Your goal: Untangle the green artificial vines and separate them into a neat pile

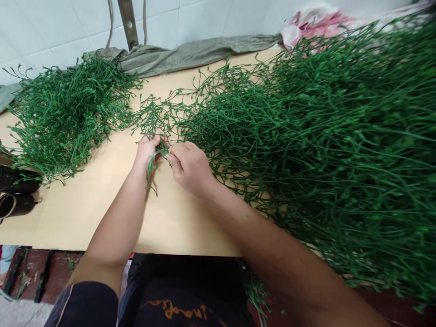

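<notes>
Between my two hands is a small bunch of thin green plastic-looking stems [152, 169], with loose ends hanging down over the table. My left hand [149, 147] is closed on the bunch, thumb on top. My right hand [191, 165] pinches the same stems from the right side, its fingers curled and close to the left hand. Just beyond them, a few more forked stems [151, 111] lie on the table. The large heap of long green stems [306, 127] begins right beside my right hand.
A smaller pile of short green stems [73, 113] lies at the left. Dark cylindrical objects [22, 204] rest at the left edge. Along the tiled wall [204, 20] runs a grey-green cloth [204, 54], with a pink and white cloth [316, 22] at the back right. The tabletop [85, 200] is tan.
</notes>
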Motion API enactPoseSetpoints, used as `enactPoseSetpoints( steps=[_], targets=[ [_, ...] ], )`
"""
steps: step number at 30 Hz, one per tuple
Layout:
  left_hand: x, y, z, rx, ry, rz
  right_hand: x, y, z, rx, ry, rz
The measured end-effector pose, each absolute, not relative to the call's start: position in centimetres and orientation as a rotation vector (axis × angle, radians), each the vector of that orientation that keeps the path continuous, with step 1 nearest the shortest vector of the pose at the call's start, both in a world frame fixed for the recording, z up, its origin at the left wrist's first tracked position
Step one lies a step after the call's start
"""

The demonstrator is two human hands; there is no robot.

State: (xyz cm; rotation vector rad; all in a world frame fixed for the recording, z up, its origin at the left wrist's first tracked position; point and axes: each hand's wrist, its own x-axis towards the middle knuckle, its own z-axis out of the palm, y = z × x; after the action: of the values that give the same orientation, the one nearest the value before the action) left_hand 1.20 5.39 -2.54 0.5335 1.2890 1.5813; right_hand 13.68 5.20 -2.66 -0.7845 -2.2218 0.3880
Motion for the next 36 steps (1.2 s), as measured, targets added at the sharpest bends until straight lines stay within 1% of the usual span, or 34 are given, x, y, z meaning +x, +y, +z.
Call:
enactPoseSetpoints(
  steps=[4, 9, 12, 15, 17, 22, 24, 29, 34, 36],
  targets=[
    [1.1, 5.4, -1.9, 0.414, 1.337, 1.566, 13.9, 4.5, -2.0, -0.743, -2.195, 0.421],
    [0.1, 5.3, -1.3, 0.238, 1.229, 1.579, 14.2, 4.2, -2.0, -0.670, -2.148, 0.603],
    [-0.3, 4.8, -1.3, 0.293, 1.174, 1.506, 14.7, 5.3, -2.5, -0.691, -2.047, 0.669],
    [-0.1, 4.3, -1.5, 0.400, 1.157, 1.462, 15.4, 6.2, -2.4, -0.724, -1.901, 0.657],
    [0.2, 4.1, -1.6, 0.457, 1.164, 1.458, 15.6, 6.1, -2.0, -0.668, -1.817, 0.647],
    [0.5, 4.4, -1.8, 0.458, 1.192, 1.515, 15.0, 5.0, -1.5, -0.367, -1.981, 0.843],
    [0.6, 4.7, -1.9, 0.450, 1.188, 1.529, 14.8, 4.9, -1.7, -0.362, -2.040, 0.892],
    [0.9, 5.4, -2.1, 0.485, 1.248, 1.501, 15.0, 4.9, -1.3, -0.442, -2.045, 0.899],
    [-1.1, 5.5, -1.8, 0.214, 1.158, 1.697, 15.5, 2.5, 0.1, -0.289, -1.909, 1.135],
    [-1.7, 5.2, -1.6, 0.226, 1.095, 1.677, 15.7, 2.4, 0.1, -0.306, -1.926, 1.079]
  ],
)
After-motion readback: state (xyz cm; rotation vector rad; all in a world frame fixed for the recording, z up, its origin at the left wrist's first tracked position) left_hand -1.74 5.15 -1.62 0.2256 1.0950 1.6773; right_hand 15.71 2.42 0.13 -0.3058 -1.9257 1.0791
